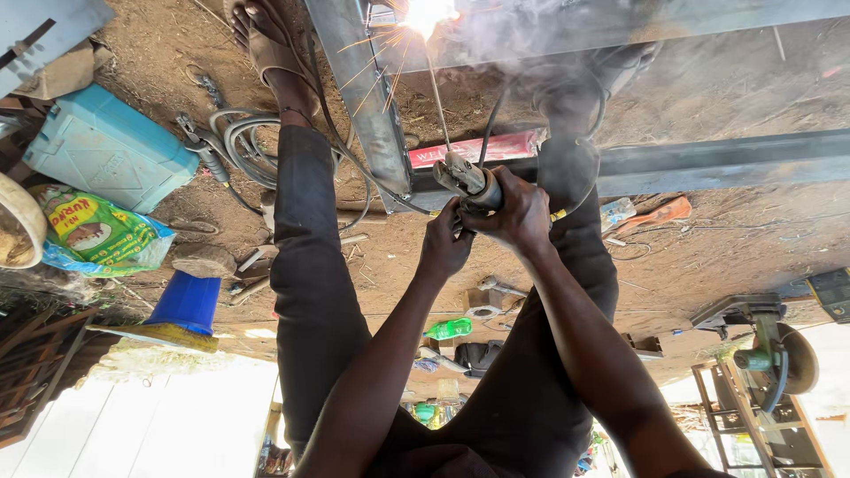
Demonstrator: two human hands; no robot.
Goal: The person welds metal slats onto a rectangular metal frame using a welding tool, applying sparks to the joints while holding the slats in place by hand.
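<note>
- Head view: both hands close together on a welding electrode holder (469,180), just above the person's knees and in front of a grey steel frame (372,115).
- The right hand (516,212) wraps fully around the holder's handle, fingers curled shut on it; the left hand (445,243) sits just beside and beneath it, fingers pressed against the holder's lower side as a brace.
- A thin welding rod (437,102) runs from the holder's head up to the frame, where a bright arc (428,13) throws sparks and smoke.
- Judging by its look, the holder is compact, rigid and moderately light; its insulated handle is the only sound place to grip, since the metal head and the rod are live and hot.
- The rod looks stiff but slender, so it probably wobbles at the tip; the two-handed grip suits that.
- A dark cable (496,115) leaves the holder and likely drags on it somewhat.
- The frame's steel bar (708,164) looks heavy and unyielding, and hot near the seam.
- Around the legs, on the dirt floor (726,88): a pale blue case (106,150), coiled hoses (248,137), a blue cone-shaped vessel (186,301), a green bottle (450,329), and a cut-off saw (770,354) well apart to the right.
</note>
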